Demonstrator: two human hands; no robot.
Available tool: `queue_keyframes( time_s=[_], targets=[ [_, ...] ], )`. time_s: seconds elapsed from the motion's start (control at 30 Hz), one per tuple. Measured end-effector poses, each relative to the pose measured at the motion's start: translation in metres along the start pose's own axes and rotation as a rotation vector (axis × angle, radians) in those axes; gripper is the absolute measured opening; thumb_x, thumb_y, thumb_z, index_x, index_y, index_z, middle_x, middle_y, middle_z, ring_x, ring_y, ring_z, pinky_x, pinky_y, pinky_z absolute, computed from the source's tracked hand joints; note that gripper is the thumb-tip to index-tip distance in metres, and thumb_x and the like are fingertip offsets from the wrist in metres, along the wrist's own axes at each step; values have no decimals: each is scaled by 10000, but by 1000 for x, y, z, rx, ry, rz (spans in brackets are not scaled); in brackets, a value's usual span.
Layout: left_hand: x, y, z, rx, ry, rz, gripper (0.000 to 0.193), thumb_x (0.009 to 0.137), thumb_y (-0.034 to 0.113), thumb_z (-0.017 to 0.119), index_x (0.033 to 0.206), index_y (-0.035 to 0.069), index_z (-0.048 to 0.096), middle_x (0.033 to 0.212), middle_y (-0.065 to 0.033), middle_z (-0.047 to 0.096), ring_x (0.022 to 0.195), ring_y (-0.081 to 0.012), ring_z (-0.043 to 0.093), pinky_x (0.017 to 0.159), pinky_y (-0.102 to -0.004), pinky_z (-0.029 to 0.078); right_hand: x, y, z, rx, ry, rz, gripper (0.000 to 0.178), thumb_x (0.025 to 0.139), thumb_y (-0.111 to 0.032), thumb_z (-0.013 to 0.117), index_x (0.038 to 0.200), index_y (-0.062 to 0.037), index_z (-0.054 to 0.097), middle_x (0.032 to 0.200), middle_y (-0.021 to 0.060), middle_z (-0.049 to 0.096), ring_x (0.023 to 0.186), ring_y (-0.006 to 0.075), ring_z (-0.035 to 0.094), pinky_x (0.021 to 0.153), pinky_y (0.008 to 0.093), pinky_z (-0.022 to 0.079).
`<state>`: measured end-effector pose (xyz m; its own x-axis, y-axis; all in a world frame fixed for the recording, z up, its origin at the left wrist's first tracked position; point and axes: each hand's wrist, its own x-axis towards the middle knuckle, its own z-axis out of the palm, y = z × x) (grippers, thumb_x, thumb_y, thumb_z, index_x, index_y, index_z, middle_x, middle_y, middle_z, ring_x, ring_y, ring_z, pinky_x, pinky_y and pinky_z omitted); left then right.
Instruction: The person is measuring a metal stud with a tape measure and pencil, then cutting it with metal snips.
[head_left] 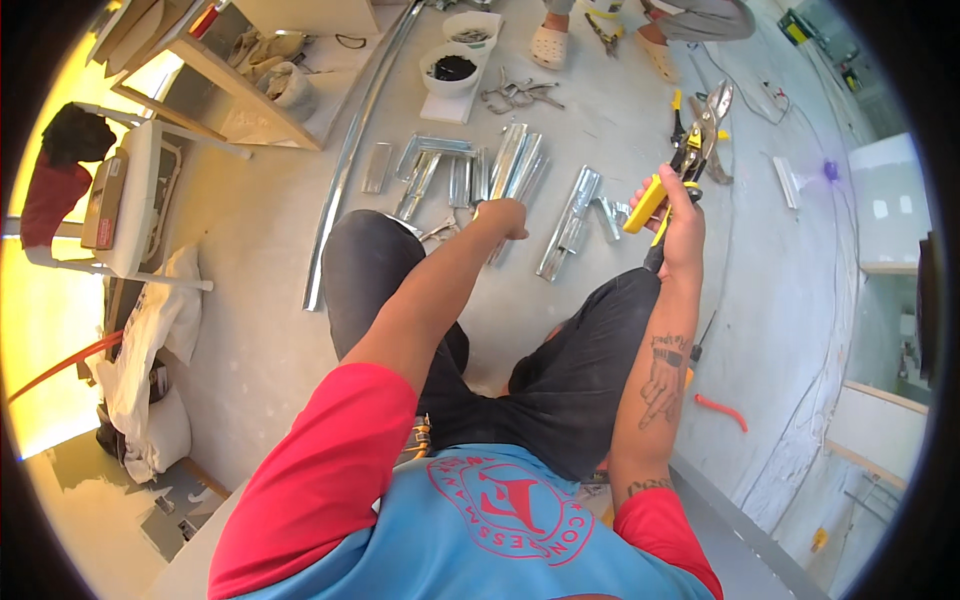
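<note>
My left hand [503, 218] reaches down to a cluster of short, shiny metal channel pieces [513, 160]. Its fingers are curled over one of the pieces, though my hand hides most of the grip. In my right hand [682, 232], held up off the floor, is a pair of tin snips [692, 150] with yellow and black handles, the jaws pointing away from me. Between my hands on the floor lie more cut channel pieces [568, 222]. Left of my left hand sit a bent channel frame [432, 148] and a small flat metal piece [377, 168].
A long metal channel [345, 190] runs along my left. Farther off are white tubs [449, 70] of screws, locking clamps [522, 95] and a person's clog [548, 47]. More hand tools [679, 118] lie beyond the snips. A white chair [150, 200] holds a box at far left.
</note>
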<state>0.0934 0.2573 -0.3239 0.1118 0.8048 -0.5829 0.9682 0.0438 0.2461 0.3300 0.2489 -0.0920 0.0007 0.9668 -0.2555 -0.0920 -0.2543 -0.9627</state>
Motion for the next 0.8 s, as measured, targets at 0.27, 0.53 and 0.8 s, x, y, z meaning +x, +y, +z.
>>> queue_keyframes(
  time_s=[0.27, 0.53, 0.8],
  targets=[
    [5, 28, 38, 151, -54, 128, 376, 878, 362, 724, 1176, 138, 775, 1237, -109, 746, 1153, -322, 711, 908, -462, 577, 10, 9, -9, -83, 42, -37, 521, 930, -422, 754, 1154, 38, 653, 1019, 148, 702, 956, 221, 717, 896, 352, 572],
    [4, 74, 97, -454, 241, -152, 731, 787, 540, 808, 1224, -18, 627, 1222, -216, 676, 1140, -378, 685, 932, -494, 564, 4, 3, -3, -46, 48, 1, 536, 932, -435, 744, 1177, 29, 637, 1035, 151, 699, 981, 232, 713, 912, 357, 554],
    [4, 100, 152, -438, 344, -229, 723, 688, 368, 867, 1217, 19, 519, 1192, -190, 625, 1094, -374, 676, 860, -501, 565, -1, -7, 15, 3, -37, -4, 572, 954, -451, 715, 1211, 53, 636, 1101, 196, 712, 1030, 267, 723, 957, 370, 548]
  ],
)
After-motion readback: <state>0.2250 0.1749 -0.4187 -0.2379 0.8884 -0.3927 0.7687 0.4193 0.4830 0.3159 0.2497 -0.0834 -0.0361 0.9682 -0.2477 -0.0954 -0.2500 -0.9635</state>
